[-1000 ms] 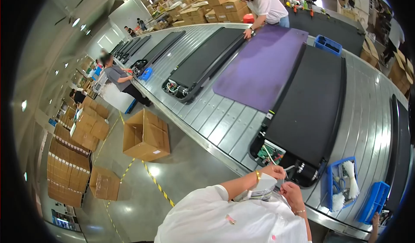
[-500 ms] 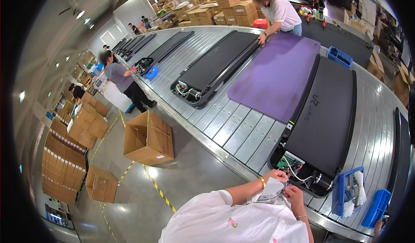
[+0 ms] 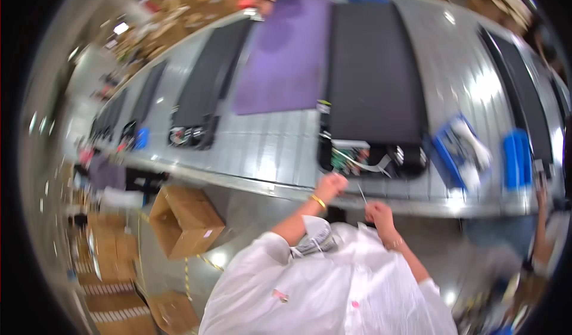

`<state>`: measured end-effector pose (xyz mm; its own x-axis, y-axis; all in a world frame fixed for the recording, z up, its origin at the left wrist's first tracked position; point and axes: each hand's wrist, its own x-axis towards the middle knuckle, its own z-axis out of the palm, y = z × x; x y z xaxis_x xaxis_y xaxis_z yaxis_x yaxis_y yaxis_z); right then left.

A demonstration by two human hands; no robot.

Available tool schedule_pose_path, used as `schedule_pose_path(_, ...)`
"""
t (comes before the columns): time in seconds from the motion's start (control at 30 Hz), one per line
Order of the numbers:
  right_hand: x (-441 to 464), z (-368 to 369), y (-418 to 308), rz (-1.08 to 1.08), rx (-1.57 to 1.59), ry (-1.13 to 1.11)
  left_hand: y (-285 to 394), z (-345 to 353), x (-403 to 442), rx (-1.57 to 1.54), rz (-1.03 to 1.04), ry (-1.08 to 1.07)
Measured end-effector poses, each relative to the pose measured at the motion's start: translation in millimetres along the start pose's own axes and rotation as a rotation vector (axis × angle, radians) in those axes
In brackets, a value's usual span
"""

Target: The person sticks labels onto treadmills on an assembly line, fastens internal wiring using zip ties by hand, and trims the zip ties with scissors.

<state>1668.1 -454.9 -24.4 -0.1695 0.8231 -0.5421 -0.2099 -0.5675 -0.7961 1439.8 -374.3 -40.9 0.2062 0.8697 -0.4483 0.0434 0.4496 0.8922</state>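
My left hand [image 3: 331, 185] is closed at the near edge of the black treadmill deck [image 3: 372, 78], just below its exposed green circuit board [image 3: 348, 157]; what its fingers hold is too blurred to tell. To its right my right hand [image 3: 379, 212] is closed on a thin pale strip [image 3: 361, 193] that points up and left. White wires [image 3: 376, 167] lie beside the board. The two hands are apart. A blue bin [image 3: 444, 156] with white ties and tools sits right of the deck.
A purple mat [image 3: 283, 55] lies on the metal roller line [image 3: 268, 162], with more black decks to its left. Another blue bin [image 3: 517, 159] is at the right. A co-worker's arm [image 3: 541, 228] reaches in there. An open carton [image 3: 185, 222] stands on the floor.
The view has swung right, so the deck and mat appear further left and more upright. My hands have moved apart, and the thin strip now shows at my right hand.
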Motion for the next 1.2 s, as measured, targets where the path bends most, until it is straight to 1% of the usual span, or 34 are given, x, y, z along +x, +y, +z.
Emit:
schedule_pose_path(0.03,-5,-2,-2,0.016,0.028,0.117,3,-8,13,0.145,0.081,0.011)
schedule_pose_path(0.07,-5,-1,-5,0.019,0.048,0.215,-1,-12,30,0.263,0.264,0.056)
schedule_pose_path(0.13,-8,-7,-6,0.017,0.003,0.318,-3,-22,60,0.511,0.222,0.106)
schedule_pose_path(0.17,-7,-7,-3,0.022,0.014,0.35,-2,-20,70,0.511,0.219,0.071)
schedule_pose_path(0.27,9,-1,15,0.043,-0.054,0.457,19,-13,89,0.965,0.563,0.007)
schedule_pose_path(0.3,16,3,20,0.054,-0.043,0.48,24,-10,97,0.961,0.56,-0.022)
schedule_pose_path(0.4,30,20,32,-0.013,-0.102,0.563,34,-5,116,1.296,0.829,-0.246)
schedule_pose_path(0.43,34,26,32,-0.003,-0.094,0.587,37,-3,121,1.286,0.834,-0.274)
schedule_pose_path(0.53,43,46,29,-0.034,-0.288,0.648,47,0,134,1.462,0.917,-0.428)
schedule_pose_path(0.57,48,53,29,-0.023,-0.272,0.677,48,1,138,1.455,0.931,-0.464)
schedule_pose_path(0.7,72,70,27,0.004,-0.305,0.745,47,1,152,1.562,0.876,-0.584)
schedule_pose_path(0.8,83,78,26,0.076,-0.362,0.802,42,-1,156,1.527,0.939,-0.565)
schedule_pose_path(0.97,104,79,32,0.13,-0.352,0.821,42,3,152,1.518,0.867,-0.56)
schedule_pose_path(1.1,131,79,33,0.033,-0.359,0.855,42,3,151,1.532,0.836,-0.532)
schedule_pose_path(1.2,146,80,23,-0.039,-0.498,0.826,41,1,148,1.491,0.864,-0.506)
